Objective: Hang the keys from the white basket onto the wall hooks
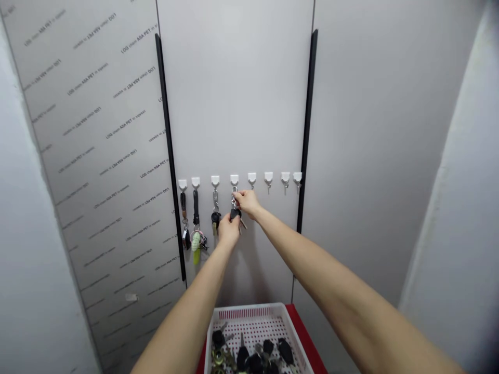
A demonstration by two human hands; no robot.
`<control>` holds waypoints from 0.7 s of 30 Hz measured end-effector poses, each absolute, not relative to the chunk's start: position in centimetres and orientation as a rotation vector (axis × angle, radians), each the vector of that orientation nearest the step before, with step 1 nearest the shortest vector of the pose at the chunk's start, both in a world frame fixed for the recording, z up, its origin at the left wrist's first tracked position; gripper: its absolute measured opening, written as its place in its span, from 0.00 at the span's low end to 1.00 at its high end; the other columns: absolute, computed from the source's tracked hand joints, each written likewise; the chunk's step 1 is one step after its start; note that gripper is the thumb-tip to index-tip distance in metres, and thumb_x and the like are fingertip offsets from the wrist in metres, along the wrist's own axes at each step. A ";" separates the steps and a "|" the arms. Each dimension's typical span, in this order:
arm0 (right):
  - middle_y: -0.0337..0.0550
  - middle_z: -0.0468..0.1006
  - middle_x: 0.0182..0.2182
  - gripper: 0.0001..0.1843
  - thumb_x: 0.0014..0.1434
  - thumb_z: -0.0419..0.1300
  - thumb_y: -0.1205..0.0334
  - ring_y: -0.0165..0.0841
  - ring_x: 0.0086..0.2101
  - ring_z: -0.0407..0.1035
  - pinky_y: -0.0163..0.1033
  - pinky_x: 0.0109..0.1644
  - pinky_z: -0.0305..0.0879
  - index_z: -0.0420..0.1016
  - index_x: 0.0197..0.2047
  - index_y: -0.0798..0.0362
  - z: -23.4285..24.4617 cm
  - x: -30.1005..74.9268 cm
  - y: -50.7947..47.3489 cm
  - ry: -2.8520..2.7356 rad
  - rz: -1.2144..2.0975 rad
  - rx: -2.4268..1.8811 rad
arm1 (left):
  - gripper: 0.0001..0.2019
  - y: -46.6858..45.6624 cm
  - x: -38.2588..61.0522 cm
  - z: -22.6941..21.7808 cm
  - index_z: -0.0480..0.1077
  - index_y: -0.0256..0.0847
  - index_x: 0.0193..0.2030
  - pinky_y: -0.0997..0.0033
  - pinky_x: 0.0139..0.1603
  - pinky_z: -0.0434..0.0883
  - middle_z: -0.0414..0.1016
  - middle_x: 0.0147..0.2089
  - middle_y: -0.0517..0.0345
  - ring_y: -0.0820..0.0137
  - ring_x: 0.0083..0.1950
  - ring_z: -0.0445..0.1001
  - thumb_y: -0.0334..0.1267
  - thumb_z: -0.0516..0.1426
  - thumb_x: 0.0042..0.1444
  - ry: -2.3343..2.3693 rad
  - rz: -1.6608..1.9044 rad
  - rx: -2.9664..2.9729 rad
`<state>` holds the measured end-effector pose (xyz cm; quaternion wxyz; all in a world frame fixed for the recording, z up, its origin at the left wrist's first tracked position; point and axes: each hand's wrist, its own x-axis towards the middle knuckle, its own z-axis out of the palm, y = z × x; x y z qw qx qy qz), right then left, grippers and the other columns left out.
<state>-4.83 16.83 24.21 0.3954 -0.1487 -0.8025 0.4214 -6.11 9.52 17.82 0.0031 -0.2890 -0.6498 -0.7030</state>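
Observation:
A bunch of keys with a black head and a metal clasp hangs at the fourth white hook from the left. My right hand pinches the clasp just beneath that hook; whether the clasp sits on the hook is hard to make out. Lower down, my left hand has its fingers closed on the black key head. To the left, keys on a metal clasp, keys on a black strap with a green charm, and keys on a dark braided strap hang from their own hooks.
Several more white hooks continue to the right along the grey panel. Black vertical strips flank the panel. Below, a white perforated basket holds several loose keys and stands on a red surface.

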 end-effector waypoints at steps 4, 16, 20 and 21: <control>0.37 0.66 0.14 0.13 0.46 0.48 0.61 0.21 0.15 0.57 0.27 0.21 0.54 0.67 0.19 0.59 23.7 -5.2 17.4 -2.059 1.001 -0.446 | 0.10 9.7 -6.5 17.2 0.65 0.35 0.32 0.81 0.19 0.57 0.64 0.18 0.62 0.80 0.17 0.60 0.35 0.49 0.42 -2.082 -2.156 -0.886; 0.44 0.71 0.33 0.16 0.44 0.51 0.63 0.27 0.32 0.64 0.33 0.37 0.57 0.66 0.37 0.59 18.3 0.1 16.5 -2.169 0.695 -0.401 | 0.17 5.9 -4.6 12.5 0.61 0.32 0.42 0.74 0.37 0.62 0.68 0.38 0.50 0.73 0.36 0.66 0.31 0.49 0.42 -2.327 -1.899 -0.975; 0.43 0.73 0.28 0.11 0.41 0.52 0.68 0.27 0.28 0.65 0.31 0.33 0.58 0.69 0.31 0.59 9.4 6.0 15.6 -2.705 0.860 -0.256 | 0.15 2.2 -1.8 6.2 0.64 0.33 0.39 0.74 0.41 0.60 0.68 0.38 0.51 0.73 0.38 0.65 0.29 0.49 0.41 -2.621 -1.548 -1.255; 0.43 0.73 0.27 0.12 0.41 0.52 0.69 0.27 0.27 0.65 0.31 0.32 0.58 0.70 0.31 0.59 7.2 7.3 15.4 -2.817 0.893 -0.233 | 0.14 1.4 -1.2 4.6 0.64 0.34 0.38 0.73 0.41 0.60 0.68 0.38 0.52 0.73 0.38 0.65 0.29 0.49 0.41 -2.703 -1.427 -1.311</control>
